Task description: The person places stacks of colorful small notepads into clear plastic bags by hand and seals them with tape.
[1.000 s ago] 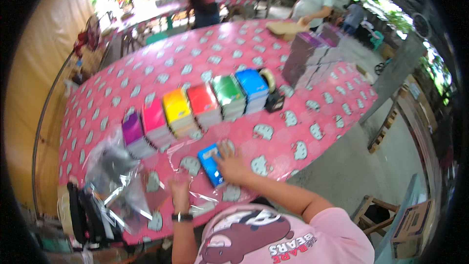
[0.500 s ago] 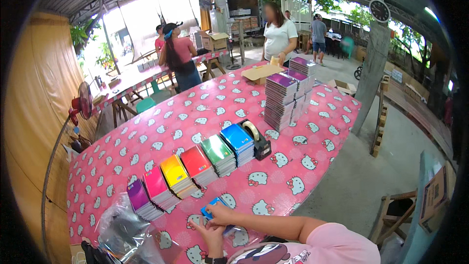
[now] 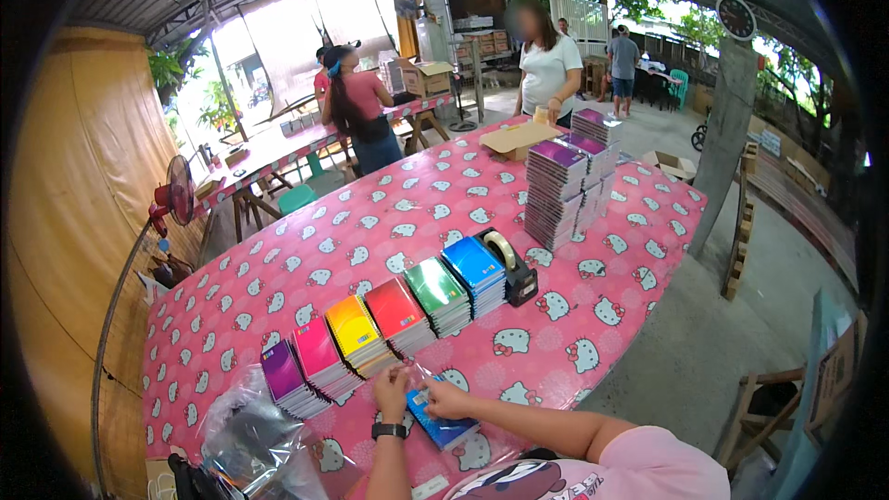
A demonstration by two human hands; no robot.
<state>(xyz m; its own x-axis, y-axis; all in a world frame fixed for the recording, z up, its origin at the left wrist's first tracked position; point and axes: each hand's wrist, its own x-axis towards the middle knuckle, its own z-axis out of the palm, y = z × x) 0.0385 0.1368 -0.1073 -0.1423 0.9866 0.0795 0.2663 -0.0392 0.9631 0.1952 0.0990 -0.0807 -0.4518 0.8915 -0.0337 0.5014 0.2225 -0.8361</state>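
Note:
A blue spiral notebook [image 3: 439,426] lies in a clear plastic sleeve on the table in front of me. My left hand [image 3: 393,391], with a dark watch at the wrist, pinches the sleeve's loose plastic at the notebook's far end. Over the notebook's upper part, my right hand [image 3: 446,399] is closed with fingertips at the plastic; its grip is partly hidden. Just beyond are notebook stacks in a slanting row: purple [image 3: 280,366], pink [image 3: 317,344], yellow [image 3: 352,322], red [image 3: 395,304], green [image 3: 432,283] and blue [image 3: 473,262].
A black tape dispenser [image 3: 520,280] stands against the blue stack. Taller purple notebook stacks [image 3: 556,187] rise behind it. Clear plastic bags [image 3: 255,440] lie near left. A person in white [image 3: 548,74] stands across the pink table [image 3: 370,231], beside flat cardboard [image 3: 517,139].
The blue notebook has gone from raised between my hands to lying flatter, nearer me. My left hand has moved up to its far end. The view has shifted slightly.

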